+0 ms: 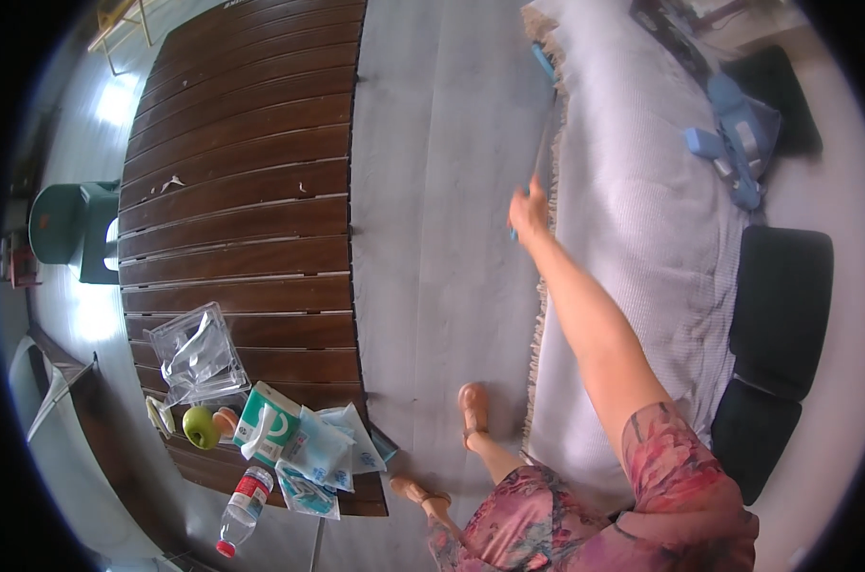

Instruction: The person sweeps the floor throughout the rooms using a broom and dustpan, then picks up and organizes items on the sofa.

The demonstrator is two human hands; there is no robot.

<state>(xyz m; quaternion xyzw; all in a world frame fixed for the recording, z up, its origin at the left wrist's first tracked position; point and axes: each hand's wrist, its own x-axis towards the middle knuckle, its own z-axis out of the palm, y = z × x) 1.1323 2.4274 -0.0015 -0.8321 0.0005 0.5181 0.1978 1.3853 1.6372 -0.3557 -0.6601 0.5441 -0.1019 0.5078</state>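
Note:
My right hand (530,214) reaches out along the fringed edge of a pale woven sofa cover (625,236). It grips a thin long-handled tool (545,64) with a blue far end close to the fringe. A bit of blue shows below my fist as well. The shaft is blurred, so the exact kind of tool is unclear. My left hand is out of view.
A slatted wooden table (246,222) holds an apple (201,427), a tissue pack (268,422), a clear plastic container (198,354), several packets (321,447) and a plastic bottle (245,508). Dark cushions (783,307) and a blue item (740,136) lie right; a green stool (75,229) stands left.

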